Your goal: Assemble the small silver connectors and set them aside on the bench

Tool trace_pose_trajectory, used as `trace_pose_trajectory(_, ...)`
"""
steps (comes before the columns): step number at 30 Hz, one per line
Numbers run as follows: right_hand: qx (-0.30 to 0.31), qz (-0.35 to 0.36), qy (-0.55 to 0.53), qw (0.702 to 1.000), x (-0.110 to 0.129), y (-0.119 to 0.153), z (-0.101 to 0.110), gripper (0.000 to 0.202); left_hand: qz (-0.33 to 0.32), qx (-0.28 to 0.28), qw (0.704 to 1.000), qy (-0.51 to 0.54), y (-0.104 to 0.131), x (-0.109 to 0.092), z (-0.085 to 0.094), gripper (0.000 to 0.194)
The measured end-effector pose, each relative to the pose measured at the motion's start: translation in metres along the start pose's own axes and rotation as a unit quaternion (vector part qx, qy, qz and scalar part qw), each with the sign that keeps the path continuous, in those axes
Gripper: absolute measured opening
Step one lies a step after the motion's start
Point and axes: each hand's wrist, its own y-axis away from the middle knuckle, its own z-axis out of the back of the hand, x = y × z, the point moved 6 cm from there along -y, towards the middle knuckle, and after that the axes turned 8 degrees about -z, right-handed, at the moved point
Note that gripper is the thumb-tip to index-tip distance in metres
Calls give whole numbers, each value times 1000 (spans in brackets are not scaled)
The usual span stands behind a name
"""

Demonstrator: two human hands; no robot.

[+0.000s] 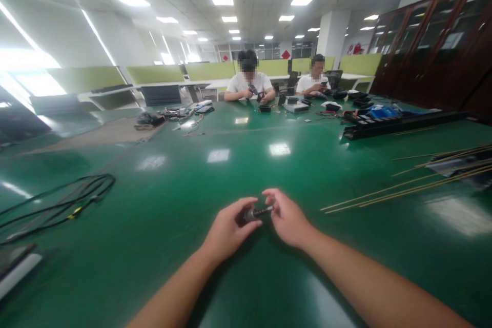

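Cylindrical object, small, dark, slender-shafted: held between both hands over a green table; thick end clasped in the half-curled left hand; shaft tip at the loosely curled right hand, whose grip cannot be told through blur.

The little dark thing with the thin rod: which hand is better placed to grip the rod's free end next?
Probably the right hand: it is close to the free end of the rod, though I can't tell whether they touch. The left hand is curled around the thicker part of the little dark thing.
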Motion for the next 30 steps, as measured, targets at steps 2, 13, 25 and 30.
trace_pose_trajectory(2,6,-1,1,1000,1,2,0,52,17,-22,1000,13,1,1,2,31)
trace_pose_trajectory(13,29,-7,-6,1000,8,3,0,36,47,34,994,88,1,1,-12,32)
trace_pose_trajectory(25,55,57,-10,997,27,8,3,28,25,63,994,89,3,-15,-12,37)
trace_pose_trajectory(30,29,68,-8,997,30,10,8,21,-28,41,995,85,3,-16,-9,43)
